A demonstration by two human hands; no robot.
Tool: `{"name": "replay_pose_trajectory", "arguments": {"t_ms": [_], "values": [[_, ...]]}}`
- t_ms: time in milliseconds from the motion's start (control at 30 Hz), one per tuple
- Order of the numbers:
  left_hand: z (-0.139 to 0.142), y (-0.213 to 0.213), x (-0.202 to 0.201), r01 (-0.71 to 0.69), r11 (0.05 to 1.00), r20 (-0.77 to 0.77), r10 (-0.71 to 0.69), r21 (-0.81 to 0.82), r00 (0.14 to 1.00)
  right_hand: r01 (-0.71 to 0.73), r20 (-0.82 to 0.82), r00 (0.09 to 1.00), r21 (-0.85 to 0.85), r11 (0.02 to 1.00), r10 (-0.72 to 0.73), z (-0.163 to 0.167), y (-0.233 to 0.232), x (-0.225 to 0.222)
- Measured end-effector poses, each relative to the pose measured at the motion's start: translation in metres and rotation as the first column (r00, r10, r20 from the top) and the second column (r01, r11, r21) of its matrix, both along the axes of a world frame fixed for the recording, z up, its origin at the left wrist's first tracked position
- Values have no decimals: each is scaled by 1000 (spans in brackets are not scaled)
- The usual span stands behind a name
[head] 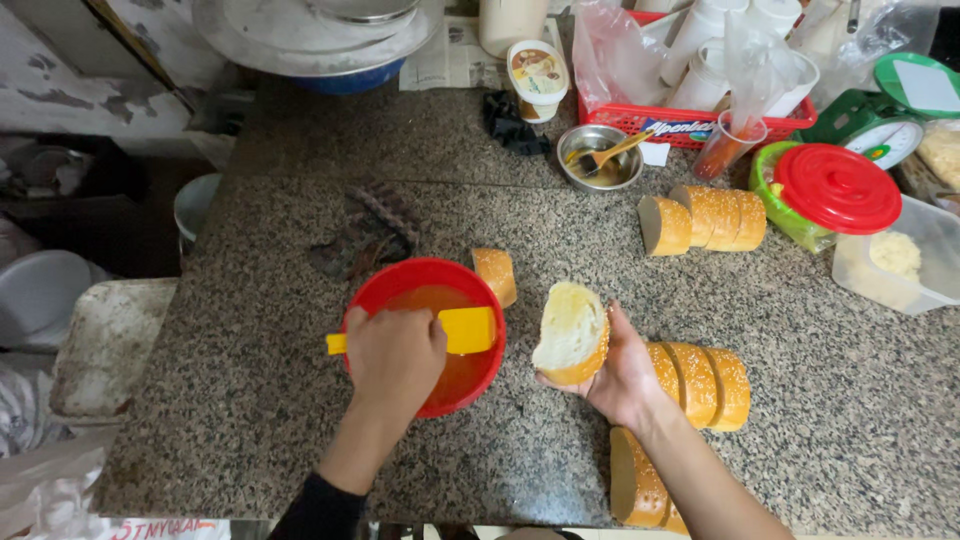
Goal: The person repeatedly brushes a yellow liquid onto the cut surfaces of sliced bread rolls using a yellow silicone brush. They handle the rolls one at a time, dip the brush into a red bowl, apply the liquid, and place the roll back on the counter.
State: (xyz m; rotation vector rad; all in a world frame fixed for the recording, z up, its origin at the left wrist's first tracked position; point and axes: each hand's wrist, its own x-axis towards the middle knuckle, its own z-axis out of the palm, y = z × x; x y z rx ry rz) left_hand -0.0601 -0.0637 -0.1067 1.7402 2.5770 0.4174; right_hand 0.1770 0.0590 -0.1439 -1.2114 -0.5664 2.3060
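Left hand point(393, 355) gripped a yellow spatula point(465, 330) over the red bowl point(400, 285) — right hand point(620, 375) cupped a bread slice point(570, 330) above the desk point(800, 350).

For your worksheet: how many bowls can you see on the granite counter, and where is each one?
2. A red bowl of orange liquid sits under the left hand; a small steel bowl holding a brush stands near the red basket. Clutter at the back may hide more.

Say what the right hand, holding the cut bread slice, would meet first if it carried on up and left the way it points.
Probably the small bread piece beside the red bowl; the right hand and its slice sit above the counter, so depth is uncertain.
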Motion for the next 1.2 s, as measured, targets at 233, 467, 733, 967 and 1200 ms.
{"name": "replay_pose_trajectory", "arguments": {"t_ms": [233,467,733,967,1200], "values": [[47,-12,-3,37,975,150,-71,221,986,86,63,994,57,995,-90,-1,10,-10],[61,-5,39,476,812,-477,-289,337,830,147,-60,988,124,981,-141,8,21,-14],[73,-14,38,638,746,-642,-397,191,656,188,-107,977,34,982,-183,23,40,15],[106,12,38,667,647,-276,-609,369,743,-181,-59,982,11,983,182,27,39,16],[126,41,48,659,668,-513,-454,345,728,-338,-190,928,-61,939,321,15,32,22]]}}
